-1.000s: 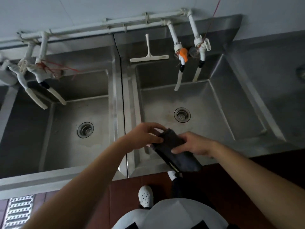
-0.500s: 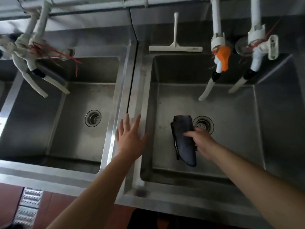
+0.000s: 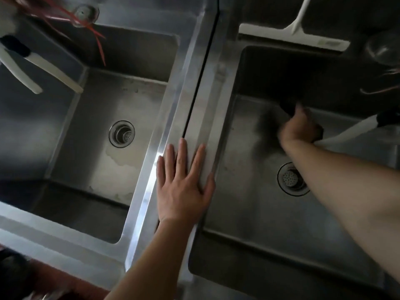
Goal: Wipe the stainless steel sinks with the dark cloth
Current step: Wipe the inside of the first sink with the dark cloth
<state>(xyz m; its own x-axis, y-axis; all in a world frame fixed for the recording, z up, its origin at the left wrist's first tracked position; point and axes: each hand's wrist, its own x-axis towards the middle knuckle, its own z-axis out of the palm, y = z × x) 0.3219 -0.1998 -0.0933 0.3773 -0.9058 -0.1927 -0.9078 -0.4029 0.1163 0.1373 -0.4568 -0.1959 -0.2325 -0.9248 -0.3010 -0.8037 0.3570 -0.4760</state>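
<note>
Two stainless steel sinks sit side by side: the left sink [image 3: 65,118] and the right sink [image 3: 249,213]. My left hand [image 3: 184,182] lies flat with straight fingers on the steel divider [image 3: 190,83] between them. My right hand [image 3: 299,126], blurred by motion, grips the dark cloth [image 3: 289,106] at the far end of the right sink's floor, against the back wall. Only a small dark part of the cloth shows beyond the fingers. My right forearm crosses over the right drain [image 3: 291,179].
The left drain [image 3: 122,133] is in the left sink's floor. White tap spouts [image 3: 54,72] hang over the left sink and another spout [image 3: 350,131] over the right. A white squeegee [image 3: 294,33] lies on the back ledge.
My right hand has carried the cloth from beside the drain to the back of the right sink. My left hand has settled flat on the divider. The camera has come closer.
</note>
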